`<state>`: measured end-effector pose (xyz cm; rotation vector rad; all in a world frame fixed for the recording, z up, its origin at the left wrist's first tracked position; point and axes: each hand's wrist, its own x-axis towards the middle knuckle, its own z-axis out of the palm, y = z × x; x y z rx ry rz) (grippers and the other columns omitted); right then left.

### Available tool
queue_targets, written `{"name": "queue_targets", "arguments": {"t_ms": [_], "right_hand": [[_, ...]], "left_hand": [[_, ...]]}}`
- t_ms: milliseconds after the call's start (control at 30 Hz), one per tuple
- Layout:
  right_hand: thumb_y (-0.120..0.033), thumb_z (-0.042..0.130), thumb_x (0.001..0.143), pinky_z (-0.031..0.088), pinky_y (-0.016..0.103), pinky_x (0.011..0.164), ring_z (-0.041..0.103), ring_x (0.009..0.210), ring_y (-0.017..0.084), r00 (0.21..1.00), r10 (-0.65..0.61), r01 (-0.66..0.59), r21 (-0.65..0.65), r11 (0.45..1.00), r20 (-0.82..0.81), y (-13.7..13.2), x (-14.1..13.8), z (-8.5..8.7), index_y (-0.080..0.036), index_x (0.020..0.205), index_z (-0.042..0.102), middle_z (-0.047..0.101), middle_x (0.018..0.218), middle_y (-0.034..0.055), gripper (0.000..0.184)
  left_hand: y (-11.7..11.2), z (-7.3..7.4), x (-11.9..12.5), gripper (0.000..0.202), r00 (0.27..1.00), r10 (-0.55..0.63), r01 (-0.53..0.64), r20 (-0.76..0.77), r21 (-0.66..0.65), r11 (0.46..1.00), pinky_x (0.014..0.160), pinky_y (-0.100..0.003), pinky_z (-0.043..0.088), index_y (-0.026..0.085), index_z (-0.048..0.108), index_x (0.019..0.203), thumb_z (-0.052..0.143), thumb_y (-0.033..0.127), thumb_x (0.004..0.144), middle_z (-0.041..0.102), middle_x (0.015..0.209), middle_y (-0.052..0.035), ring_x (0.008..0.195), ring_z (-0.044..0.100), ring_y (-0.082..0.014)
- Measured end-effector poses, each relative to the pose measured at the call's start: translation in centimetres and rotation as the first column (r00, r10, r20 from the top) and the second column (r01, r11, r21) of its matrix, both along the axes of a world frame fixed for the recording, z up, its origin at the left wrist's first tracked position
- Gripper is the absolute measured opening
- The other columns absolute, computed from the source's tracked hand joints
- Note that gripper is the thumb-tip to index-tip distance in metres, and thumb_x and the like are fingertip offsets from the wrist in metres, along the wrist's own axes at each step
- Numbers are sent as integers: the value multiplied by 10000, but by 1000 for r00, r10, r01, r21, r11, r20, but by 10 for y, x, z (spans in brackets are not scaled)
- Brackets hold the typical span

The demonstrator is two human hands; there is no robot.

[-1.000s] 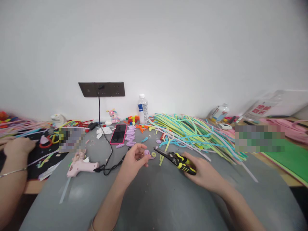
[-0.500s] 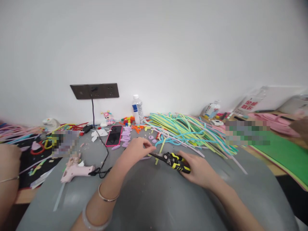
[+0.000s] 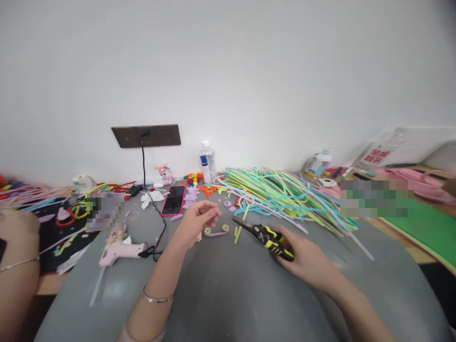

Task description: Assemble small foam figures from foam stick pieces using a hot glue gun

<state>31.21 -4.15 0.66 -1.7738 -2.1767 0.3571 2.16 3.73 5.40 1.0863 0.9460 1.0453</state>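
My right hand is wrapped round the black-and-yellow handles of a pair of pliers, whose jaws point up and left. Fingertips pinched together, my left hand hovers over the grey table; anything between them is too small to make out. Just right of its fingers lies a purple strip with yellow-green coils at both ends. Near the pliers' tip rests a yellow-green pipe cleaner, partly behind the jaws. Two small purple coils sit farther back.
A pile of coloured pipe cleaners spreads at the back. A phone, purple pieces and a bottle stand left of it. A pink glue gun trails a cord. Another person's arm is at far left.
Both hands have drawn apart: my left fingers have closed and moved slightly left, while the pliers have shifted right and down. The strip with coiled ends has come into clear view.
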Motion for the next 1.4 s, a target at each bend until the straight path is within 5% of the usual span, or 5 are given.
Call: {"name": "queue_targets", "arguments": {"t_ms": [400,600,833,1267,1400], "right_hand": [[-478,625,847,480,533,959,591,1116,384,992,-121,97,379,920,38,23,32,-34,-137,1216,663,624,1189,205,504],[-478,621,922,452,511,945,638,1055,331,969,-103,209,530,822,-223,14,-16,-14,-245,1108,710,693,1115,115,311],[-261,680,922,521,349,833,683,926,234,766,302,-7,462,887,-567,-1,-97,34,-252,1019,707,737,967,56,101],[-354,525,993,446,316,746,612,789,205,659,78,199,273,941,-748,18,-99,23,-214,802,620,652,796,31,255],[-310,562,986,474,324,791,633,841,206,682,281,-46,343,938,-676,11,-107,25,-216,900,674,676,911,51,169]], "left_hand": [[-35,-7,3,428,977,83,-57,196,-137,989,461,-170,359,137,740,746,949,453,546,554,616,28,554,433,-58],[-49,-5,15,485,971,123,-86,204,-179,980,455,-170,298,138,764,744,961,494,481,536,626,27,572,384,-58],[-60,-9,23,455,989,75,-60,131,-117,991,463,-190,252,135,752,663,925,533,526,615,826,-21,569,375,-37],[-70,-14,13,525,968,191,-155,166,-208,966,438,-165,234,146,726,703,941,557,457,464,661,53,551,259,-46],[-73,-21,14,483,968,170,-126,185,-225,966,428,-158,208,158,692,681,937,532,500,376,608,78,546,232,-56]]}}
